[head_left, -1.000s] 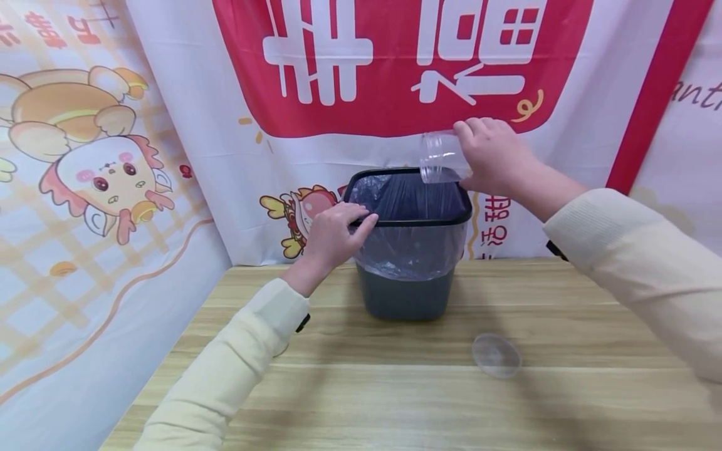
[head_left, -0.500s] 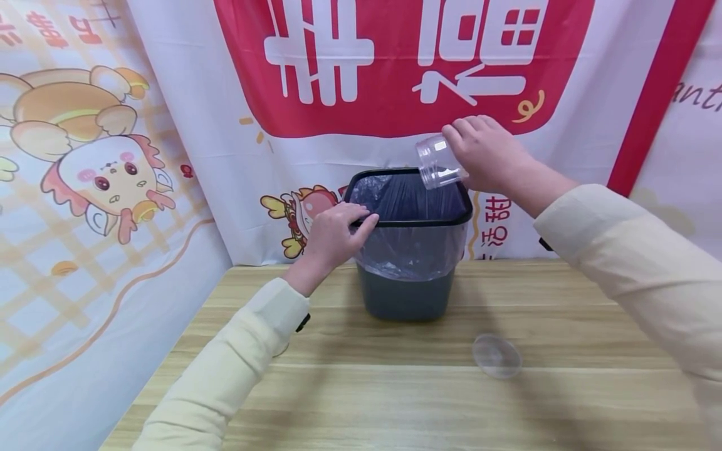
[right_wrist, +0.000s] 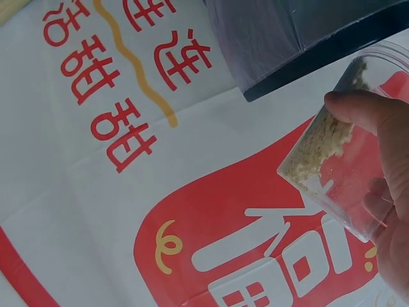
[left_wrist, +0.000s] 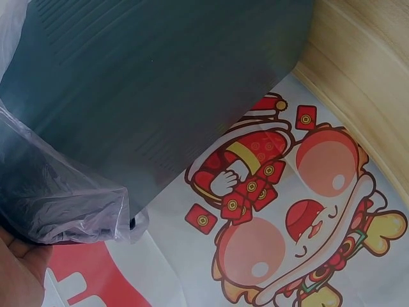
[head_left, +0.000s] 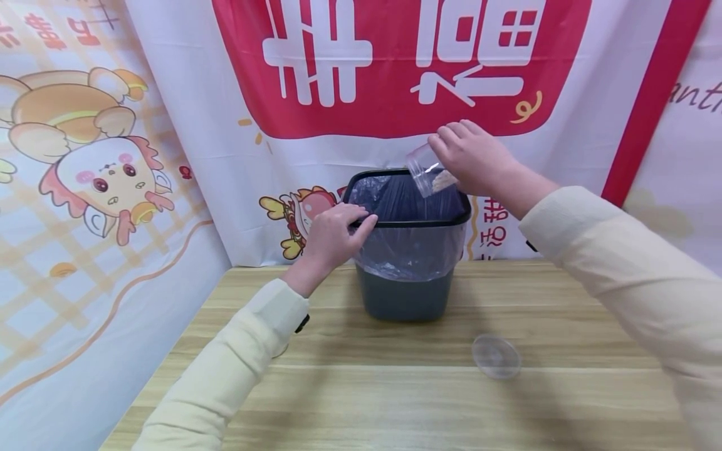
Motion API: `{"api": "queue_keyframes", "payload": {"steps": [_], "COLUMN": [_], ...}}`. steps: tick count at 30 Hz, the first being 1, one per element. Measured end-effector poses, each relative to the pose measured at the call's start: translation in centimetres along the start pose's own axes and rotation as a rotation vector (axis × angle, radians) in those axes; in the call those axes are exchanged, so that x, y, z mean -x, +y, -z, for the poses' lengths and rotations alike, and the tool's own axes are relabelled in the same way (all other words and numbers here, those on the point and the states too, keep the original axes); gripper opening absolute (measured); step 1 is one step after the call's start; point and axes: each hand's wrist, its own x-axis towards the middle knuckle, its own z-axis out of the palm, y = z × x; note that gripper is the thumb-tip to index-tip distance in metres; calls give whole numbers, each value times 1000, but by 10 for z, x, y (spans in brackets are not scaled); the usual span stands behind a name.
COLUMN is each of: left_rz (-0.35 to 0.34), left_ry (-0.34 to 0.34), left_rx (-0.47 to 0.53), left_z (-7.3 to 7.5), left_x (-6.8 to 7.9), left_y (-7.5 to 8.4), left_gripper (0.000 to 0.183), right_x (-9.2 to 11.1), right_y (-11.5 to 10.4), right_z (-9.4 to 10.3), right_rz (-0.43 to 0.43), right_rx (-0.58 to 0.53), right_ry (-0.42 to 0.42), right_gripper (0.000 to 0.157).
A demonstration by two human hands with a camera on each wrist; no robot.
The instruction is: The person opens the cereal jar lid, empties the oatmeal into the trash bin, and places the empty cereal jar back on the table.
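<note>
A dark green trash can (head_left: 406, 300) stands on the table, lined with a translucent plastic bag (head_left: 408, 250) folded over its black rim. My left hand (head_left: 334, 237) grips the rim at the near left corner; in the left wrist view its fingers (left_wrist: 22, 275) show only at the edge. My right hand (head_left: 476, 160) holds a clear plastic jar (head_left: 420, 164) over the can's right side, mouth tilted down to the left. Pale beige crumbly bits (right_wrist: 323, 150) lie along the jar's lower wall in the right wrist view. The can's bottom inside is hidden.
A clear round lid (head_left: 496, 356) lies on the wooden table (head_left: 383, 401), right of and nearer than the can. The edge of another round thing (head_left: 281, 351) shows beside the left sleeve. A printed cloth (head_left: 316, 156) hangs close behind the can.
My right hand has moved left and tipped the jar's mouth further down over the can. Beige bits now show near its mouth. My left hand has stayed on the rim.
</note>
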Motion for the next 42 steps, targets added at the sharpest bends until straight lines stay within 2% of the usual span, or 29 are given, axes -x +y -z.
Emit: {"api": "queue_keyframes", "payload": {"steps": [11,24,34,42], "left_rz": [-2,1,-2,-6], "left_ry": [4,-11,-10,-1], "left_rx": [2,-2,-5,0], "left_z": [-1,-1,-1,-1], "left_x": [1,1,1,0], "left_y": [-2,-1,-2,-2], "left_gripper": [35,35,35,35], "right_x": [-6,-10,-11,-11], "right_y": [-10,-22,-30,-30], "right_z": [-6,-14,-13,-15], "right_rz": [74,111,144,195], "right_rx": [106,204,321,412], "right_ry": [12,6,-63,-68], "right_gripper": [84,78,88,89]}}
